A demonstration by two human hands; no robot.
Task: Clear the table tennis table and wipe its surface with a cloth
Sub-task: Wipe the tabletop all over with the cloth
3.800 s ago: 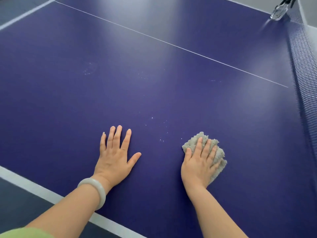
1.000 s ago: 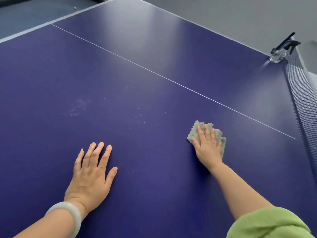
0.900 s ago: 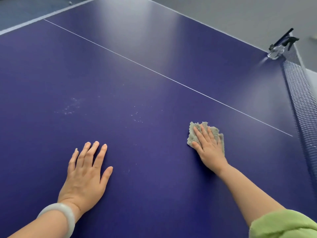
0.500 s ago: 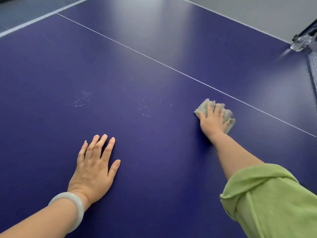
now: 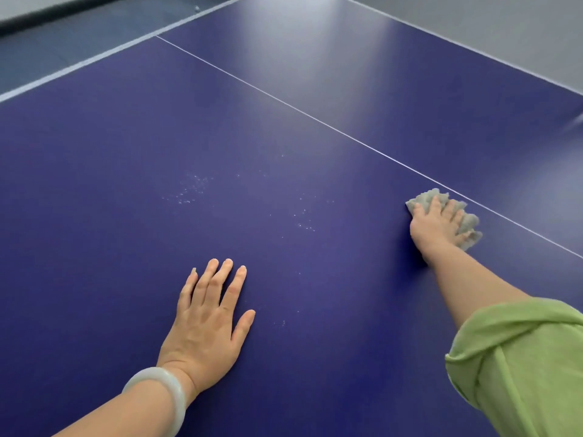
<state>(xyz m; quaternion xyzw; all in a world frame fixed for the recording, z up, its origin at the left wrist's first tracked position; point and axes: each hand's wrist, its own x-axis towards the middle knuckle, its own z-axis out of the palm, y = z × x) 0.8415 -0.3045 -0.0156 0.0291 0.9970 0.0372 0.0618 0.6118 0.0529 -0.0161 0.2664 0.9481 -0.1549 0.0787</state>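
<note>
While right hand [image 5: 437, 227] presses cloth [image 5: 424, 198], white specks [image 5: 192, 189] dot table [image 5: 94, 152].

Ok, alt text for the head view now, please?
A person's right hand presses a crumpled grey cloth onto a dark blue table tennis table, beside its thin white centre line. The left hand, with a pale bracelet at the wrist, rests flat on the table nearer the camera; white specks dot the surface beyond it.

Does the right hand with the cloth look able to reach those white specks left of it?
Probably yes. Only bare table lies between the cloth under the right hand and the specks; the left hand rests nearer, off that path.
</note>
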